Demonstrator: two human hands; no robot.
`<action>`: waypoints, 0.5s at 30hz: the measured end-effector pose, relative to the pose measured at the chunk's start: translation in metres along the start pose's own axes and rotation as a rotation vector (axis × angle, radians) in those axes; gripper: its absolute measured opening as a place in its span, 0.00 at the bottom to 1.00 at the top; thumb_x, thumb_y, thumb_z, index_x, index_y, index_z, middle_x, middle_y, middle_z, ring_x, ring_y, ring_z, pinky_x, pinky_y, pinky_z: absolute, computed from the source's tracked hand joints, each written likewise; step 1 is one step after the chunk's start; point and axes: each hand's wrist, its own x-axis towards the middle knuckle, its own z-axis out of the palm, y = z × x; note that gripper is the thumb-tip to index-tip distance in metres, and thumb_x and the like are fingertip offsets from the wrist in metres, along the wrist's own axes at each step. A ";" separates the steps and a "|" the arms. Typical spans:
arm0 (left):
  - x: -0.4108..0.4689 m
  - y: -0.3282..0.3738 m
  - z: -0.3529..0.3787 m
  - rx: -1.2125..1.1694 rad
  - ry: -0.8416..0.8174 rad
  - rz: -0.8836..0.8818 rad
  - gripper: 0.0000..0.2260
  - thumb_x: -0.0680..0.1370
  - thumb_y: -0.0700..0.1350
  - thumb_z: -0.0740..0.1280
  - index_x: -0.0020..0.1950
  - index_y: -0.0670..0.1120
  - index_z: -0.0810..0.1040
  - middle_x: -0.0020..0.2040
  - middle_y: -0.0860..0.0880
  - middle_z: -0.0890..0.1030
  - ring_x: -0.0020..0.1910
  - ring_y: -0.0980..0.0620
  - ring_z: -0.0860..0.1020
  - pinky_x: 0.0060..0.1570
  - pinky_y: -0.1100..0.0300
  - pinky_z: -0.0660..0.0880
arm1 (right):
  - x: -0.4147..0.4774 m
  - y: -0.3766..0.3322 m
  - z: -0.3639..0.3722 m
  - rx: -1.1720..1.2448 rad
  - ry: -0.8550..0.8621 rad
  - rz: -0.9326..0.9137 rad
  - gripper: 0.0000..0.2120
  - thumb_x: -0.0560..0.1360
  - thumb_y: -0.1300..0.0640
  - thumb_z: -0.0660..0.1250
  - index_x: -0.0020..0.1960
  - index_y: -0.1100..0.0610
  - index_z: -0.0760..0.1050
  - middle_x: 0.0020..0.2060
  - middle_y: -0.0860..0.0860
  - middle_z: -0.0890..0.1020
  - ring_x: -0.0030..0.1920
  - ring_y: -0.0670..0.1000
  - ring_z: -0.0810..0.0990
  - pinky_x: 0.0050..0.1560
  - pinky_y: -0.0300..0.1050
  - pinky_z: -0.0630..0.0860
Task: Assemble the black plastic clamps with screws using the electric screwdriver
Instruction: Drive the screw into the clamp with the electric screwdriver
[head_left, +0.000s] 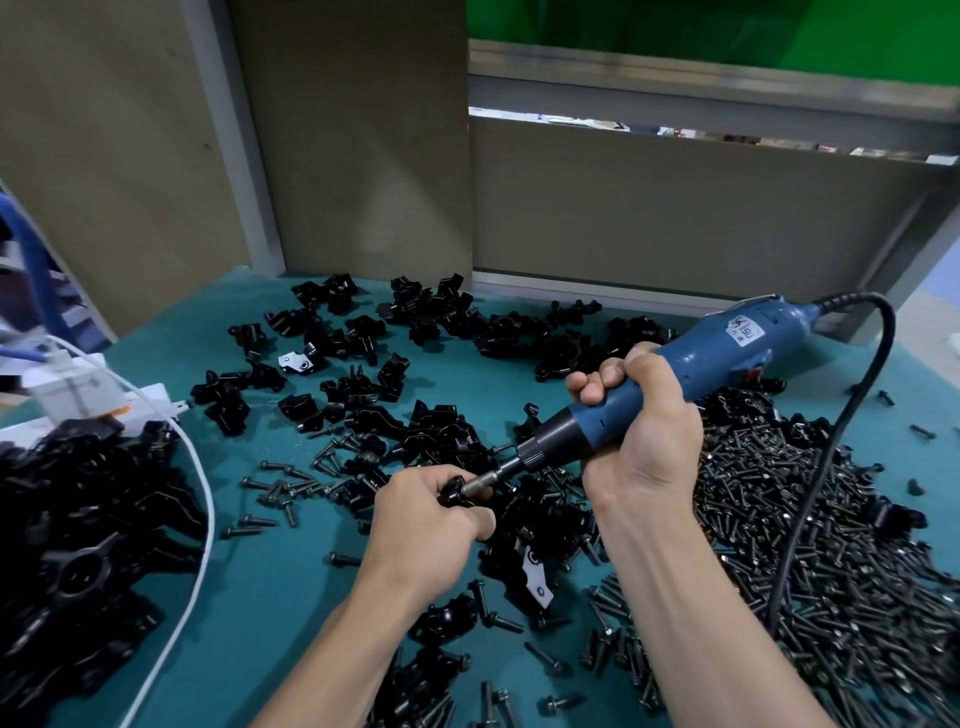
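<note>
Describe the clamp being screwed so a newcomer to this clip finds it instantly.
Start at the blue screwdriver in the right hand and follow its bit down-left. It ends at the black clamp gripped in the left hand, the only clamp being held.

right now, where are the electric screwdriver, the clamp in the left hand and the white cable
electric screwdriver (696, 358): head view, on the blue body
clamp (451, 491): head view, on the black part at the driver's tip
white cable (209, 519): head view, on the middle of its curve
</note>
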 end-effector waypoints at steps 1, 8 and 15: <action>0.000 0.000 0.000 0.001 -0.001 -0.001 0.13 0.70 0.34 0.75 0.37 0.53 0.84 0.25 0.52 0.73 0.24 0.51 0.64 0.23 0.63 0.61 | 0.000 0.000 0.001 -0.008 -0.006 -0.005 0.08 0.74 0.69 0.62 0.41 0.57 0.70 0.30 0.53 0.72 0.28 0.50 0.71 0.39 0.48 0.79; 0.000 0.000 0.000 0.007 0.015 -0.012 0.11 0.70 0.33 0.75 0.38 0.50 0.84 0.25 0.52 0.73 0.23 0.51 0.63 0.23 0.64 0.60 | -0.002 0.000 0.003 -0.033 -0.035 -0.015 0.09 0.71 0.68 0.65 0.38 0.56 0.72 0.30 0.53 0.71 0.28 0.51 0.71 0.39 0.48 0.79; -0.002 0.002 0.000 0.075 0.018 0.015 0.10 0.70 0.33 0.75 0.39 0.49 0.84 0.23 0.54 0.73 0.20 0.55 0.63 0.21 0.66 0.61 | -0.002 -0.002 0.003 -0.055 -0.038 -0.016 0.07 0.72 0.68 0.64 0.41 0.57 0.70 0.30 0.52 0.71 0.28 0.51 0.71 0.38 0.48 0.79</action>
